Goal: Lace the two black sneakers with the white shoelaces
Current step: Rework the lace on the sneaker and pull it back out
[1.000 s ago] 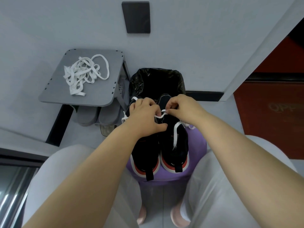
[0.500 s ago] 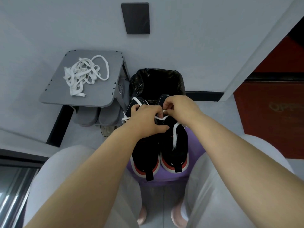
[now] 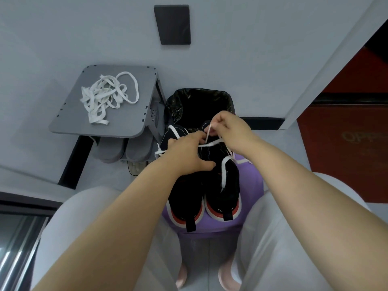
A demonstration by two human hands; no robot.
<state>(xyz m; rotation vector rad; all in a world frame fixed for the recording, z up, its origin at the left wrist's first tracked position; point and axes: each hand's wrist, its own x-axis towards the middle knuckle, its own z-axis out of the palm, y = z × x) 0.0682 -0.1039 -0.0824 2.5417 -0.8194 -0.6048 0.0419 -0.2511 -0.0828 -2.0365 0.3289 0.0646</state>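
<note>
Head view, down past both forearms and pale-trousered knees. Between the knees, a purple stool (image 3: 249, 185). On the stool, side by side and touching, the left sneaker (image 3: 184, 198) and the right sneaker (image 3: 230, 185), black with red-and-white soles, heel tabs toward the camera. Just beyond the stool, a black-lined bin (image 3: 199, 101).

Over the far end of the stool, above the right sneaker's opening, the left hand (image 3: 184, 156): fingers curled down, thumb laid across the sneaker's top, a strand of the lace (image 3: 225, 175) coming out from under the fingertips. Just beyond and above it, the right hand (image 3: 231, 127): thumb and forefinger pinched on the lace near its end, held above the sneaker, other fingers curled in. From the pinch, a strand down toward the left hand's fingertips; a second strand level between the two hands; more of the lace down the right sneaker's tongue. White lace also at the left sneaker's collar and outer side.

Left of the stool and farther off, a grey shelf (image 3: 126, 124) with a loose pile of laces (image 3: 105, 97) on top and grey slippers (image 3: 109, 152) underneath. Beyond the stool, high on the wall, a dark plate (image 3: 172, 24). Right of the stool, a red panel (image 3: 346, 154).
</note>
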